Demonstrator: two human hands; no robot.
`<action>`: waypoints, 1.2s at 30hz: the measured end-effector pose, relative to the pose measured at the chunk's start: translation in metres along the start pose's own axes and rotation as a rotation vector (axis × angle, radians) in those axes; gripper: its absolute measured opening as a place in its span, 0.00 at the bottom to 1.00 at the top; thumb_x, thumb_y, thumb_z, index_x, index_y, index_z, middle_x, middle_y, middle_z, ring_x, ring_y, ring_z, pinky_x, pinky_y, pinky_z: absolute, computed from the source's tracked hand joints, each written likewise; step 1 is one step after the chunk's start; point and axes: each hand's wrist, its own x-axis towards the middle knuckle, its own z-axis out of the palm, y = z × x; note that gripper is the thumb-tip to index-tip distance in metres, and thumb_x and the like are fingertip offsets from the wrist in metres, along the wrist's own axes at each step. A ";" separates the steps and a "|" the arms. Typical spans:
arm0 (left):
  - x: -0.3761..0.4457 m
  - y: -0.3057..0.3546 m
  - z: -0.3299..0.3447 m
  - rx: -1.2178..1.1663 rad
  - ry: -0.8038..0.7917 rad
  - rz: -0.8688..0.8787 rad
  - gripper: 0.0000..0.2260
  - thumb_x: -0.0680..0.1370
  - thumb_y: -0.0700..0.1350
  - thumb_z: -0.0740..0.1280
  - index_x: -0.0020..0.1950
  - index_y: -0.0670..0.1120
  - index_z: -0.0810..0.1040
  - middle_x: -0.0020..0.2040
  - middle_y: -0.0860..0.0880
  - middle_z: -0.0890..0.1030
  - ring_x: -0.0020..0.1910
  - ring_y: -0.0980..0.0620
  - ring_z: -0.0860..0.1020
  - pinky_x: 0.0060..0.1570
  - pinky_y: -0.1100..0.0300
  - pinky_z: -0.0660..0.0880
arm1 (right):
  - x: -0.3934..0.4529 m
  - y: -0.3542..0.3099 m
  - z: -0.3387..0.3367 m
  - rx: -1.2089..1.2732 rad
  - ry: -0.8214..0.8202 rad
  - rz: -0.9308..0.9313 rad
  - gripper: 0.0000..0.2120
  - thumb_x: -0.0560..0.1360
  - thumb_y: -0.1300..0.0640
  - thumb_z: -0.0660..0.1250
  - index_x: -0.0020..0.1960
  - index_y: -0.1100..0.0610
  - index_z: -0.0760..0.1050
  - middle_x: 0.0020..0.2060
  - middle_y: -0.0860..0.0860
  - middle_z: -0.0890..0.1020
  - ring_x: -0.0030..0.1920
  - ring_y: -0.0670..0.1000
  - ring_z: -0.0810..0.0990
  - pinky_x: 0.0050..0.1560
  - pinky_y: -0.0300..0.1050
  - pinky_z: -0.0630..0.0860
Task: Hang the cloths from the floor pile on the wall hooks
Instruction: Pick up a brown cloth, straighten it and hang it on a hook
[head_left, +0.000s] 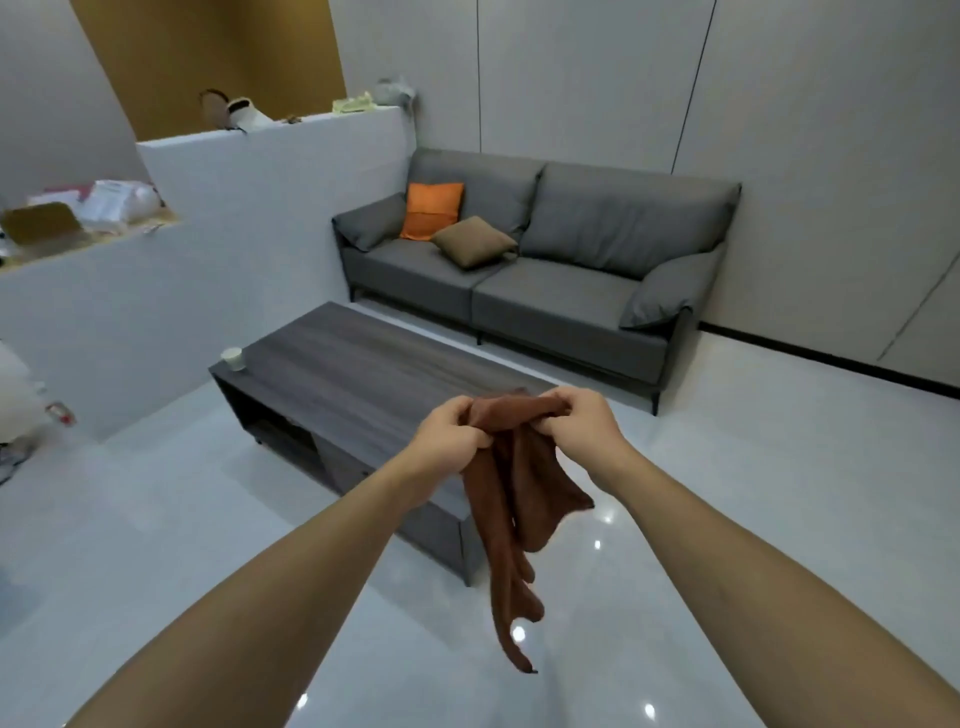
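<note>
Fingers (470, 435) pinching brown cloth (511, 499), coffee table (363, 374) beyond

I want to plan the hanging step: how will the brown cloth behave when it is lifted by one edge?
Probably floppy: the brown cloth droops in loose folds below both hands, left hand and right hand. It seems light, since it bunches easily in their grip. It would likely drape over a hook rather than keep its shape.

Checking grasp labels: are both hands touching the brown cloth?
Touching. The head view shows the left hand and right hand each pinching the top edge of the brown cloth, which hangs between them.
</note>
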 end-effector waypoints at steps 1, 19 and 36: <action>0.003 0.003 0.012 -0.025 -0.045 0.006 0.12 0.75 0.34 0.68 0.52 0.49 0.79 0.46 0.47 0.83 0.45 0.48 0.82 0.41 0.55 0.80 | 0.001 0.001 -0.006 0.044 -0.010 0.004 0.07 0.73 0.65 0.71 0.44 0.53 0.82 0.41 0.53 0.85 0.45 0.53 0.84 0.50 0.52 0.83; 0.150 0.028 0.060 -0.323 -0.151 0.002 0.08 0.79 0.44 0.70 0.56 0.42 0.81 0.51 0.41 0.85 0.49 0.44 0.85 0.53 0.47 0.82 | 0.110 0.043 -0.072 -0.478 -0.158 0.041 0.14 0.66 0.45 0.79 0.44 0.52 0.82 0.39 0.48 0.84 0.42 0.49 0.83 0.47 0.49 0.80; 0.318 0.012 -0.066 -0.276 0.244 -0.056 0.08 0.79 0.41 0.71 0.40 0.46 0.76 0.34 0.49 0.78 0.32 0.54 0.75 0.28 0.66 0.70 | 0.310 0.037 -0.054 -0.777 -0.167 0.119 0.08 0.74 0.53 0.74 0.37 0.53 0.80 0.35 0.50 0.82 0.38 0.50 0.81 0.40 0.46 0.79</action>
